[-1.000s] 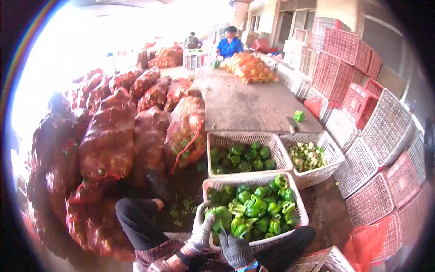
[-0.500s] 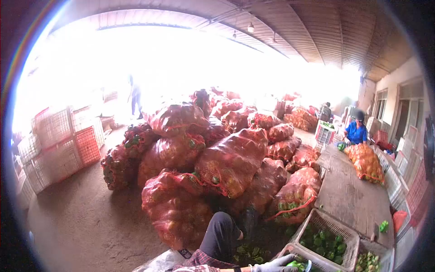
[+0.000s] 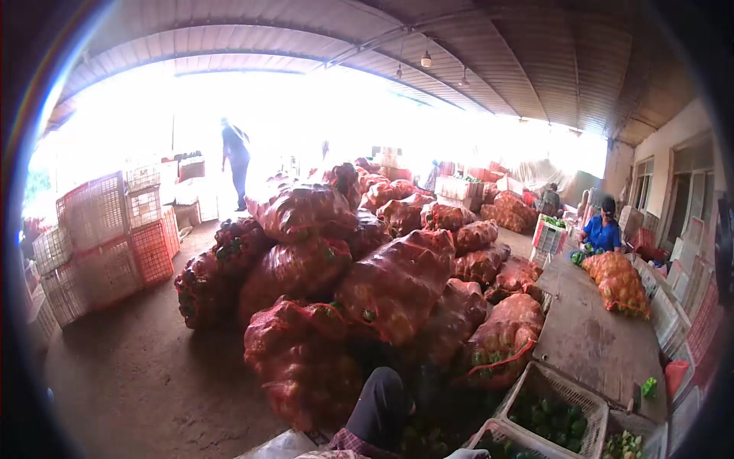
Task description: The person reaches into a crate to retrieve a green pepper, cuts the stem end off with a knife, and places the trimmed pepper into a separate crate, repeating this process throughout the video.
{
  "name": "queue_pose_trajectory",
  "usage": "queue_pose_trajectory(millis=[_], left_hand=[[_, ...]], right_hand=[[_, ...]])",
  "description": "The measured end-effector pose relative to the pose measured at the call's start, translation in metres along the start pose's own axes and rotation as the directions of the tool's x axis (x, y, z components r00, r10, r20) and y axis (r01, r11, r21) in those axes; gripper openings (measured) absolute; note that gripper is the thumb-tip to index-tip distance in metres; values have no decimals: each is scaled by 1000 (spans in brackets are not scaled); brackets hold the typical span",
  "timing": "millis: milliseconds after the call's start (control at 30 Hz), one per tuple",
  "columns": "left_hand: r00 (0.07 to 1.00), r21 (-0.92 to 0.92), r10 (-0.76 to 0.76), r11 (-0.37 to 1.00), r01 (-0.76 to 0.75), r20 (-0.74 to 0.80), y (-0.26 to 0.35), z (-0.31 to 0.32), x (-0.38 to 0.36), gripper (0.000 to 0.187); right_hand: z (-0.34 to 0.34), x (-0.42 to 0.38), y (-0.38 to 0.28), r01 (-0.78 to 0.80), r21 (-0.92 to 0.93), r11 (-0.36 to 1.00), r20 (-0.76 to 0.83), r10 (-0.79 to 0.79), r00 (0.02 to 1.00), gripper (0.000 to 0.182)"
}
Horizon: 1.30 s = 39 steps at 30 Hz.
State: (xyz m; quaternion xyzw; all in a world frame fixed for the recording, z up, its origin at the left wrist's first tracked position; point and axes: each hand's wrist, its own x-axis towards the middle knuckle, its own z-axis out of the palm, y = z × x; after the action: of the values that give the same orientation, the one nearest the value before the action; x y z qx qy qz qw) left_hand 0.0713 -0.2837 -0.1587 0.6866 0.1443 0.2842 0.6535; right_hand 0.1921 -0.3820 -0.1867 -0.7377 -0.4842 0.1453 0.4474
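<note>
Only the top edge of my left hand, in a grey glove, shows at the bottom edge of the view; its fingers and anything in them are hidden. It is beside the near crate, which holds dark green vegetables. Just beyond stands a second plastic crate of green peppers. My right hand is out of view. My dark-trousered knee is left of the crates.
Large red mesh sacks are heaped ahead. Right of them is a wooden table with an orange sack and a green pepper. A person in blue sits beyond; another stands back left. Stacked crates stand left.
The view has tilted up slightly. My left hand, seen earlier over the near crate by a green pepper, has dropped almost out of view. The standing person at back left appears larger and clearer.
</note>
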Motion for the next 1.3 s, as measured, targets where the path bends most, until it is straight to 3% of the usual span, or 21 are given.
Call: queue_pose_trajectory(millis=[133, 200, 233, 267, 300, 367, 400, 467, 533, 600, 633, 667, 700, 767, 833, 867, 933, 1000, 1100, 1233, 1300], left_hand=[[982, -80, -78, 992, 93, 175, 6, -3, 2, 28], [946, -444, -85, 867, 225, 314, -69, -7, 25, 23], [937, -147, -34, 985, 90, 347, -49, -12, 32, 33], [936, -37, -143, 986, 163, 323, -31, -10, 25, 35], [917, -58, -61, 994, 91, 394, -60, -12, 39, 36], [926, -392, -323, 840, 376, 195, -25, -5, 37, 27], [854, -599, -474, 627, 498, 214, -14, 3, 42, 40], [926, -775, -308, 522, 356, 218, -15, 19, 59, 56], [910, -846, -262, 352, 400, 321, -45, 18, 73, 59], [933, -781, -284, 521, 343, 221, -66, 28, 92, 57], [912, -807, -305, 442, 391, 275, -60, 34, 101, 57], [926, -804, -292, 474, 358, 240, -60, 43, 116, 56], [953, -677, -241, 673, 299, 181, -78, 42, 134, 54], [980, -374, -164, 907, 193, 109, -80, 52, 156, 50], [999, -13, -9, 1000, 9, 37, -99, 73, 182, 49], [966, 471, 212, 844, -258, 149, -97, 77, 192, 52], [915, 798, 200, 447, -404, 351, -144, 95, 201, 55], [893, 873, -85, 268, -408, 443, -209, 103, 176, 61], [875, 839, -42, 311, -447, 482, -229, 95, 184, 63], [775, 844, -338, 269, -464, 534, -148, 95, 201, 55], [862, 794, -194, 521, -314, 468, -102, 99, 185, 52]], right_hand=[[-5, -3, 4, 2, 11, 1000, -8, -2, 1000, 43], [-9, -6, 10, 2, 21, 1000, -29, -2, 1000, 43], [-11, -7, 13, -1, 44, 999, -47, 3, 999, 44], [-13, -7, 17, -6, 77, 997, -75, 12, 997, 44], [-15, -10, 24, -23, 134, 991, -107, 38, 993, 45], [-22, -16, 37, -81, 306, 948, -185, 143, 972, 45], [-29, -21, 40, -109, 385, 916, -228, 209, 951, 46], [-42, -23, 46, -91, 550, 830, -316, 308, 898, 47], [-56, -25, 54, -72, 652, 755, -328, 366, 871, 48], [-91, -22, 56, -207, 689, 694, -203, 460, 865, 52], [-111, -21, 52, -310, 683, 662, -110, 513, 851, 55], [-117, -11, 70, -282, 547, 788, -257, 479, 840, 57], [-131, -17, 81, -428, 466, 775, -224, 571, 790, 58], [-140, -21, 100, -420, 396, 817, -271, 541, 796, 68], [-137, -29, 128, -171, 260, 950, -441, 274, 855, 80], [-134, -29, 134, -144, 262, 954, -456, 254, 853, 81], [-132, -24, 127, -200, 342, 918, -418, 340, 842, 80], [-141, -19, 121, -176, 85, 981, -406, 196, 893, 80], [-137, -18, 125, -190, 200, 961, -419, 259, 870, 84], [-131, -15, 128, -195, 153, 969, -429, 243, 870, 81], [-130, -21, 132, -173, 45, 984, -405, 176, 897, 79]])
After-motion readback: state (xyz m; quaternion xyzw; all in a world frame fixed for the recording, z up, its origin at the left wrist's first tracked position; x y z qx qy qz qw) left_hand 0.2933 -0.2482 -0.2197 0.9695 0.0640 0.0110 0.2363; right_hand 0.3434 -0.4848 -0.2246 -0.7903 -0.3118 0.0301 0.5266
